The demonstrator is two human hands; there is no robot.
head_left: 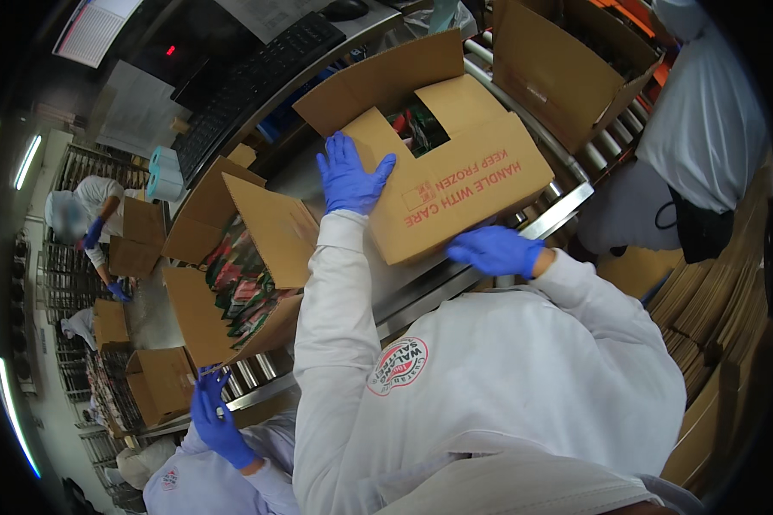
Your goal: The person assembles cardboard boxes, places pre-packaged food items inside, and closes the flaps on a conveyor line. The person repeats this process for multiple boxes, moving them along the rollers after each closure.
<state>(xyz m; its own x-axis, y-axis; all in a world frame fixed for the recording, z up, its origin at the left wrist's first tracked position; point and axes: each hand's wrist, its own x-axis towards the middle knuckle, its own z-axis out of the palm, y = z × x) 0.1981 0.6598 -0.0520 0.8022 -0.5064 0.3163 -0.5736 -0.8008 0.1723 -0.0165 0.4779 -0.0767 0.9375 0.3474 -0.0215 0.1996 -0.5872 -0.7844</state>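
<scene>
A brown cardboard box with red printing on its side stands in front of me, its top flaps partly folded in. Through a gap between the flaps I see red and green plastic packs. My left hand, in a blue glove, lies flat with fingers spread on the box's left flap. My right hand, also gloved in blue, rests with outstretched fingers against the lower near edge of the box; its fingertips are partly out of sight.
Left stands an open box full of packs, with a co-worker's gloved hand at its near corner. Rollers carry another open box at the right. A keyboard sits above the bench; stacked flat cardboard lies at the right.
</scene>
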